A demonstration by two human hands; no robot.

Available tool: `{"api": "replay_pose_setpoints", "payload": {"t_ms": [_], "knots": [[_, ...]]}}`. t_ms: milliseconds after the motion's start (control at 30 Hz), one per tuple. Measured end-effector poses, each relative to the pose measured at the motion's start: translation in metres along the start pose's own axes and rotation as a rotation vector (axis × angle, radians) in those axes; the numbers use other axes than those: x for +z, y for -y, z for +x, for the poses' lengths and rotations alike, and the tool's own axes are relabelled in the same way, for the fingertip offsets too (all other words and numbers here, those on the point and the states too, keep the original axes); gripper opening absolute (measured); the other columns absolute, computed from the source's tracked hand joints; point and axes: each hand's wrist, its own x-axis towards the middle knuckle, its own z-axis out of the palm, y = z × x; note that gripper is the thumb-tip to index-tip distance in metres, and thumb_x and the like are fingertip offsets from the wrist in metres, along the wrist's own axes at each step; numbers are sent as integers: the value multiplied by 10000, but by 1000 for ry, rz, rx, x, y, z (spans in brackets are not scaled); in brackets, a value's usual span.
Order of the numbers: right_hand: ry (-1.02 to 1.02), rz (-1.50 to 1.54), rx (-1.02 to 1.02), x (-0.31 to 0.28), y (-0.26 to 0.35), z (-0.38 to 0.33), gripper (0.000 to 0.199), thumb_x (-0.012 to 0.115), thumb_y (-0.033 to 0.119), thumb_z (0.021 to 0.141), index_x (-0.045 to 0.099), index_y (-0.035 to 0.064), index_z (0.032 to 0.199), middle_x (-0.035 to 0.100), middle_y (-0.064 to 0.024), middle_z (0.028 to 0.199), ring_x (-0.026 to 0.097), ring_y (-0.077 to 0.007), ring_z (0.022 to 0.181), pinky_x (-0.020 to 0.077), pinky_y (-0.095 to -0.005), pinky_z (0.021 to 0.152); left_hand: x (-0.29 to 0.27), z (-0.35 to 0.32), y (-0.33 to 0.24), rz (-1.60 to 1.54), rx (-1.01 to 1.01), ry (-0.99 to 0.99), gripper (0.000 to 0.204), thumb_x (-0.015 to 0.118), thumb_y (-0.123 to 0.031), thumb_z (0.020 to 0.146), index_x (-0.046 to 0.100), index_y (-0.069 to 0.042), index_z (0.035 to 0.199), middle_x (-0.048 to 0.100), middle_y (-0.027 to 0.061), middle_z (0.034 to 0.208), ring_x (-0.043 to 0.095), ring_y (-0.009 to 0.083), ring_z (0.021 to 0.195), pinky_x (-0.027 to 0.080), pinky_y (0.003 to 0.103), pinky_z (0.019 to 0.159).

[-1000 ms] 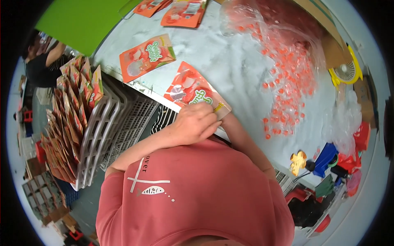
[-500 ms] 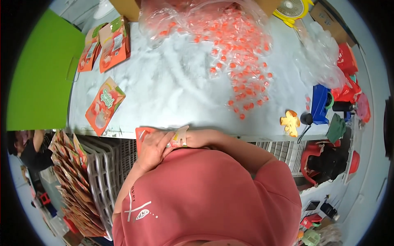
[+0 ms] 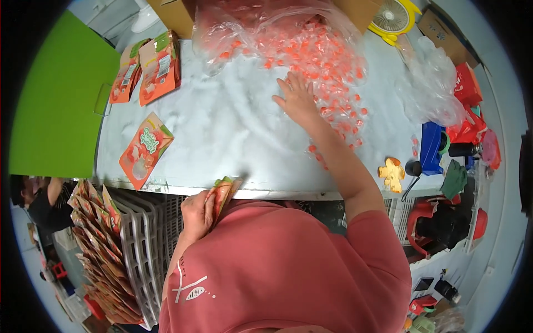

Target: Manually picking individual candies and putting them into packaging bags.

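Over the white table (image 3: 222, 127) we go now: our right hand (image 3: 297, 99) has shot out from our chest, where it sat a moment ago on the pouch, and lies flat with fingers (image 3: 288, 84) spread wide on the edge of the heap of small orange sweets (image 3: 327, 61), gripping nothing that we can make out. Just past those fingertips the sweets spill from a clear plastic bag (image 3: 261, 25), and a thin trail of them runs back along the outside of our forearm. Our left hand (image 3: 195, 213) has stayed low, at the near table edge against our red shirt, fingers wrapped around an orange pouch (image 3: 222, 194) standing on end, its mouth turned up toward the table. So we read it as the pouch being ready and the reach for filling under way.

Left of the gripping fingers, a second orange pouch (image 3: 145, 149) lies flat, well apart; a small stack of pouches (image 3: 147, 69) sits further up near the green board (image 3: 55, 100). Below the left hand, grey crates (image 3: 147, 250) carry rows of packed pouches (image 3: 97, 250). Far right of the spread fingers we see a yellow fan (image 3: 393, 18), crumpled clear plastic (image 3: 427, 89), a blue box (image 3: 430, 147) and a small ginger figure (image 3: 392, 173). Another person's sleeve (image 3: 41, 208) shows at the left rim
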Motion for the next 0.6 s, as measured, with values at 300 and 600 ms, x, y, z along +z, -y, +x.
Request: {"api": "replay_pose_setpoints", "payload": {"t_ms": [300, 600], "knots": [[-105, 769, -200, 13, 66, -30, 374, 605, 167, 968, 596, 85, 1333, 489, -175, 1447, 464, -304, 1349, 385, -439, 1112, -13, -24, 9, -192, -238, -19, 158, 532, -91, 995, 621, -1, 1090, 663, 192, 813, 648, 356, 692, 504, 373, 640], [-217, 851, 71, -18, 52, -83, 229, 594, 41, 952, 631, -38, 1163, 626, -147, 1212, 578, -268, 1193, 459, -372, 1028, -30, -24, 4, -21, -35, -53, 31, 703, -53, 863, 715, -41, 889, 685, 109, 805, 632, 303, 775, 481, 395, 729]]}}
